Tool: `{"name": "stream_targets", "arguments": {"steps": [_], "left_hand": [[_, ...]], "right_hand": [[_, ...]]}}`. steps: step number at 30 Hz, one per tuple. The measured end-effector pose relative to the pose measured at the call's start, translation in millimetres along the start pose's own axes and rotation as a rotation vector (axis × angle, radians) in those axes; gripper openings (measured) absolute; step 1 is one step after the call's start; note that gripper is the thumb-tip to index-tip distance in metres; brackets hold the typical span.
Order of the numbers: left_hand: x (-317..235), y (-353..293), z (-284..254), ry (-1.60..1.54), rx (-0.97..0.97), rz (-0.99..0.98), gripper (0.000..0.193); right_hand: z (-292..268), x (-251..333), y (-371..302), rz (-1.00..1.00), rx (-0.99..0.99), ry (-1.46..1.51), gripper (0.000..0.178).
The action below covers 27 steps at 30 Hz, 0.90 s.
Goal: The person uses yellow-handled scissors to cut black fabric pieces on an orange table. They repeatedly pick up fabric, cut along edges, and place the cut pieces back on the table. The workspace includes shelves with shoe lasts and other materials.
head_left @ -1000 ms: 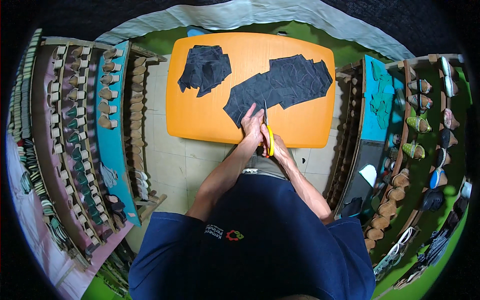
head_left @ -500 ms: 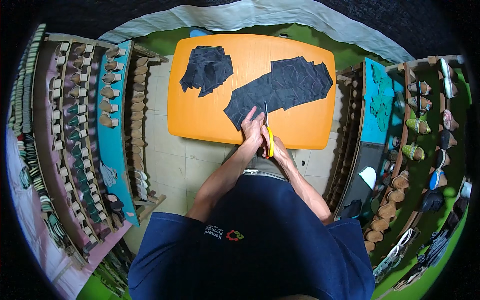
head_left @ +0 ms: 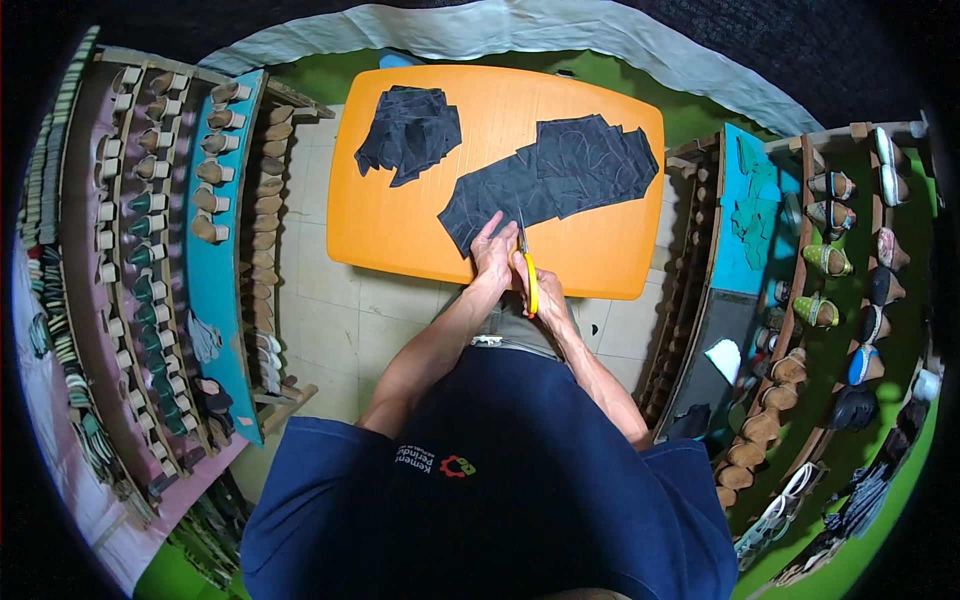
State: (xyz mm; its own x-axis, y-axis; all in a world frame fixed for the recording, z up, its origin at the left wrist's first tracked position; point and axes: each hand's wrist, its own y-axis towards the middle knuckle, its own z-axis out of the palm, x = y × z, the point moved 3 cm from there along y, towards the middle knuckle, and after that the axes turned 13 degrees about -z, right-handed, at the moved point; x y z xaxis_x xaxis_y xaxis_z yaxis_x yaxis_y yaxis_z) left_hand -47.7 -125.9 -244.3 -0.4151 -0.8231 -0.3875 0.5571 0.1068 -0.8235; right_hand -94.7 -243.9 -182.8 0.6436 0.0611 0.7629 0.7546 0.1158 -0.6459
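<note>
In my right hand is a pair of yellow-handled scissors, my fingers closed round the handles. The blades point away from me over the near edge of a dark cloth piece with faint drawn lines. My left hand grips that near edge just left of the blades, thumb and finger showing over it; its other fingers are partly hidden. The piece reaches up to a stack of dark cut pieces on the right of the orange table. Whether the blades are apart is too small to tell.
Another heap of dark cloth pieces lies at the table's far left. Shoe racks flank me: a left rack with rows of shoes on wooden forms, and a right rack with green scraps and shoes. A pale curtain hangs behind the table.
The whole view has shifted slightly, so table and hands sit a little further left. Both hands keep their places at the cloth edge, the scissors still in the right one.
</note>
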Motion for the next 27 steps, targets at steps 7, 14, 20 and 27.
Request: {"name": "stream_targets", "arguments": {"steps": [7,14,20,27], "left_hand": [[2.8,-3.9,-1.4,0.057,0.009,-0.029,0.056],[3.4,-17.4,-1.1,0.1,0.041,-0.062,0.056],[1.8,-13.6,-7.2,0.118,0.054,-0.042,0.056],[4.6,-15.1,-16.8,0.184,0.08,-0.079,0.053]], "right_hand": [[-1.7,-1.7,6.3,-0.003,0.003,0.001,0.068],[-1.6,-3.9,16.1,-0.018,0.028,-0.021,0.071],[-2.0,-1.1,11.8,-0.033,0.009,-0.043,0.07],[-1.0,14.2,17.4,-0.042,0.043,-0.043,0.07]]}}
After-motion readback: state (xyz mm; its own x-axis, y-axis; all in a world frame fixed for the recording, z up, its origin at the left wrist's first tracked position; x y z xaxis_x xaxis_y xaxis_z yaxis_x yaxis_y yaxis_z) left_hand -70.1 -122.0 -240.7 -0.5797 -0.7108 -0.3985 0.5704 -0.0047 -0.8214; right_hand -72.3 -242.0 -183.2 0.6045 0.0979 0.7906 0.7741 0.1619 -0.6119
